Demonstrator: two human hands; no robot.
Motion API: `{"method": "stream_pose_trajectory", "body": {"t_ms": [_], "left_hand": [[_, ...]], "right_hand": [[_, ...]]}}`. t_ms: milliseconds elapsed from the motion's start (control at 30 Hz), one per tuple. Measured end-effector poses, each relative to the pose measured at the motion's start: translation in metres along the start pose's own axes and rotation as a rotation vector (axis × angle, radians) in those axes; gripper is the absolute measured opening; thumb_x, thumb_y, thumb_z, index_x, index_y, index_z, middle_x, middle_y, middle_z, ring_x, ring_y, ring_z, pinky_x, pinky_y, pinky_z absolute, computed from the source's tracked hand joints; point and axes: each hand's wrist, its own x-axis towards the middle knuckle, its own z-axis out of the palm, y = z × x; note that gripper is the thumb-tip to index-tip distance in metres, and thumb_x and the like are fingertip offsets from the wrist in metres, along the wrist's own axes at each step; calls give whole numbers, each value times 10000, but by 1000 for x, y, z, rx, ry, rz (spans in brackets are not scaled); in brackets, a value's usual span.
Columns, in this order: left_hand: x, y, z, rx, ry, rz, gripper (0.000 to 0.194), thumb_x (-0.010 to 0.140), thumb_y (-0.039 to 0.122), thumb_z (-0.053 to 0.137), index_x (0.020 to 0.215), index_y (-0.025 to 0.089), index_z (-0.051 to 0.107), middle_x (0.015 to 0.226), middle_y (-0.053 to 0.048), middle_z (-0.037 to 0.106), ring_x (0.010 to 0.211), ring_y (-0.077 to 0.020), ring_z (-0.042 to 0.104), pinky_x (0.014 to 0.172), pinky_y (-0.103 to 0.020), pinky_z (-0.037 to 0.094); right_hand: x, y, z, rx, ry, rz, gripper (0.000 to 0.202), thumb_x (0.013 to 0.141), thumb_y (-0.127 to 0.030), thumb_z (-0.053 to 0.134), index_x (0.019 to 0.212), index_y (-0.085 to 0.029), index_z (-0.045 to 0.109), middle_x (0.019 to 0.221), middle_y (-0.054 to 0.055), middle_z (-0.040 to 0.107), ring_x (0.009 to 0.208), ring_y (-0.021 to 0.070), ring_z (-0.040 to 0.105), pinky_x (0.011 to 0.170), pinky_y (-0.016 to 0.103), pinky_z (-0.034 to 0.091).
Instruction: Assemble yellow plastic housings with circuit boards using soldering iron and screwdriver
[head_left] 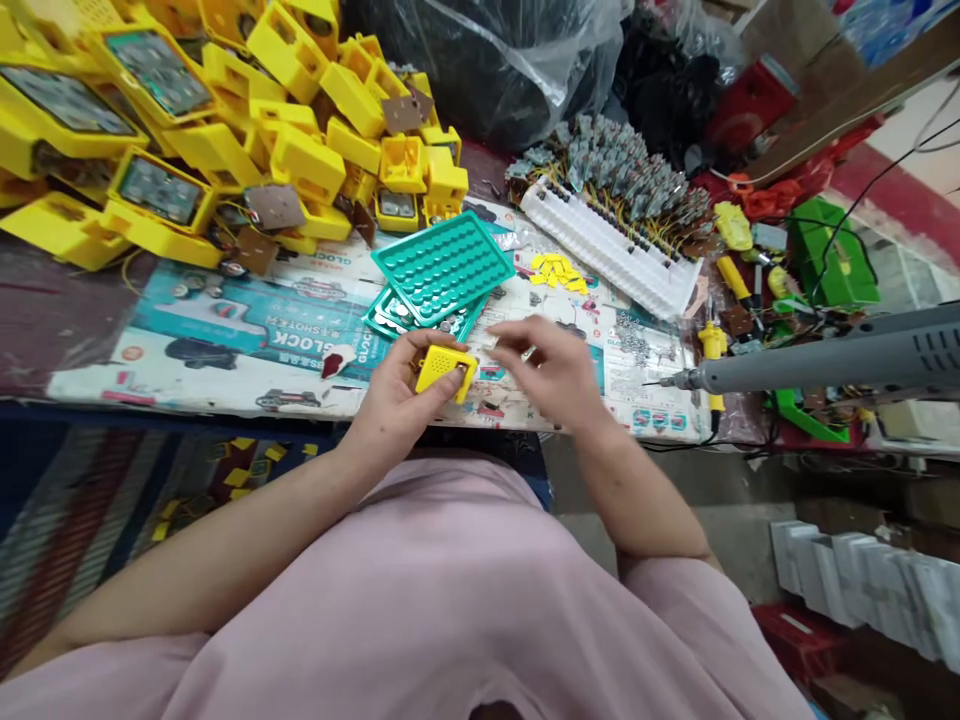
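Head view: the word "GLOCK" is read upside down on the printed sheet (247, 335) spread over the surface (45, 320), once in large letters left of centre and again in smaller print near the green trays (442, 270); the remaining print is too small to be read. A small yellow case (444, 370) is gripped by the left hand (401, 390) at the centre of the frame, above the near edge of the surface, with the thumb laid on its top and the fingers curled beneath. The right hand (551, 370) is held just to the right of the case, apart from it, its fingers loosely bent; something small seems to be pinched at the fingertips, but what it is cannot be told. A heap of yellow housings (225, 130) fills the upper left. A white rack (615, 250) lies at upper right, with small yellow clips (559, 272) between it and the trays. A grey tool (825, 365) juts in from the right edge, its tip pointed toward the right hand. Open sheet is left only to the left of the hands.
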Motion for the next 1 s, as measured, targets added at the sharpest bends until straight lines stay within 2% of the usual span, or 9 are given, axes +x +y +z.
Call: {"method": "stream_pose_trajectory", "body": {"t_ms": [133,233,367,433,567,700,833,900,1000], "left_hand": [[-2,6,-1,-85,-18,-55,437,730,312,811,1059,229,535,1003,-26,716,922,-196,704,799,-313,566],[-2,12,0,-152,-41,-97,502,680,251,822,1084,230,524,957,-13,729,844,-191,727,768,-317,580],[1,20,-2,-260,-19,-170,503,637,254,831,1060,206,563,949,-15,717,845,-197,727,769,-328,593],[3,24,-4,-321,-8,-227,481,653,230,823,1070,194,584,985,-22,707,915,-205,726,837,-346,596],[2,31,-5,-439,16,-346,384,742,148,720,1102,190,591,1006,-29,702,982,-204,720,944,-407,592],[0,32,-4,-457,27,-350,373,754,109,682,1107,197,603,983,-18,703,936,-177,715,939,-399,602],[-2,27,-1,-419,-9,-311,415,745,153,740,1135,208,610,1019,-19,706,939,-156,696,919,-343,589],[-4,24,1,-391,-29,-287,446,737,179,763,1153,214,607,1062,-29,706,995,-170,687,933,-344,577],[-7,19,3,-352,-40,-234,457,723,221,798,1143,215,618,1108,-36,700,1062,-190,669,959,-342,557]], "right_hand": [[43,72,-3,-431,1,165,152,900,-150,608,973,-198,732,1047,87,747,944,212,657,836,381,508],[73,110,8,-661,-128,93,135,917,-193,597,920,-157,727,1008,118,760,996,244,652,813,413,483],[93,124,16,-722,-265,53,623,1039,-336,212,695,-125,686,693,84,704,919,147,681,792,402,413],[95,118,9,-739,-271,73,567,1035,-304,250,744,-115,699,731,89,721,924,166,696,812,415,424],[71,80,-10,-426,19,169,210,964,-242,526,993,-164,719,945,89,758,934,220,710,832,410,532],[17,14,-11,86,109,162,214,978,-356,548,997,-218,711,760,-5,736,608,128,677,570,283,566],[-28,-32,-2,-79,190,-240,211,904,-154,647,1069,-270,706,990,26,783,884,150,735,770,288,606],[-37,-37,1,-225,216,-399,298,875,-105,661,1126,-261,694,1022,44,786,938,166,725,812,298,598],[-38,-33,3,-370,191,-473,261,902,-118,620,1129,-227,688,1050,54,788,947,175,719,776,303,588]]}}
